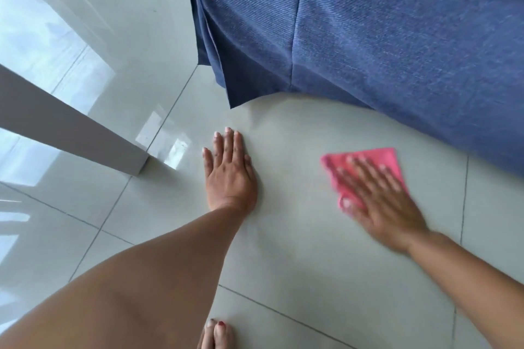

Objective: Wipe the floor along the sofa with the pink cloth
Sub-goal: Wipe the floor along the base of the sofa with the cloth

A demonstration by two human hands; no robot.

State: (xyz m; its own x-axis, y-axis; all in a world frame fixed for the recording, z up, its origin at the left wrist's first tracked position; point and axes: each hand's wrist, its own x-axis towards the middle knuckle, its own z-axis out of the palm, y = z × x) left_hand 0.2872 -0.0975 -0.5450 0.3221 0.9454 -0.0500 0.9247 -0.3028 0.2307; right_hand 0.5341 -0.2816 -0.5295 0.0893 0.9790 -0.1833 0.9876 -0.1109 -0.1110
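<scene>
- The cloth (377,163), right of centre, is bright pink, plain, with no pattern.
- The sofa (368,37), filling the upper right, is covered in mid-blue fabric with a fine diagonal weave flecked with lighter blue; its folds at the corner look darker, near navy.
- The floor (297,235) is pale grey-green glossy tile, divided by thin dark grout lines; at the upper left it shows white and pale blue reflections.
- The table leg (71,127), at the left, is plain light grey.
- The toes (217,333), at the bottom edge, carry dark red polish on one nail.
</scene>
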